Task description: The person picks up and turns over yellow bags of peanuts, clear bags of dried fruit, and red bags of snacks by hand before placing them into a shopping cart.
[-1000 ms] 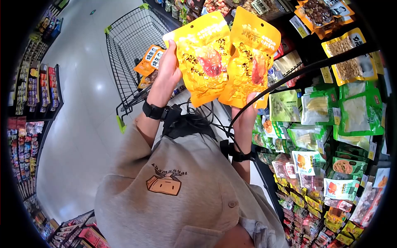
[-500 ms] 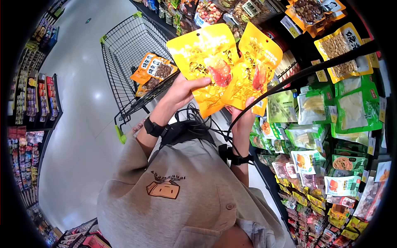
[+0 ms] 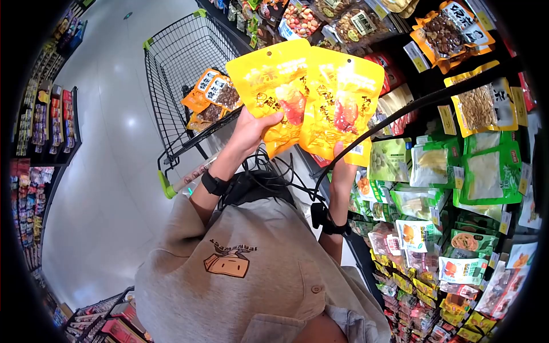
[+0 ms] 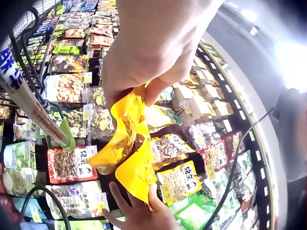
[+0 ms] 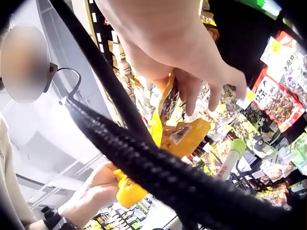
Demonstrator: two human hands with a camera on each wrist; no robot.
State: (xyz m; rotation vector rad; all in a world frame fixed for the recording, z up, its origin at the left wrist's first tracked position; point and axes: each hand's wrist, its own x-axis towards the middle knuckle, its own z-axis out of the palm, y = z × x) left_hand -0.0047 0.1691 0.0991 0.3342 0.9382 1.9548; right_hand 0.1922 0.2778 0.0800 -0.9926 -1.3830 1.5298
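Note:
Two shiny yellow snack packets, each with a red-brown food picture on its front, are held up side by side in the head view. My left hand pinches the left packet by its lower left edge, thumb across the front. The right packet is pinched low down by my right hand, with the thumb in front and the fingers behind. Their inner edges overlap. In the right wrist view, fingers of my right hand spread behind a yellow packet, and a black cable crosses in front.
A wire shopping cart stands ahead on the left, holding several orange snack bags. Hanging green bags and other packets fill the shelves on the right. A black cable runs past my right hand.
My left hand has shifted from the left packet's upper edge to its lower edge. Both packets are lower than a second ago, and the right one has swung from overlapping to nearly level beside the left.

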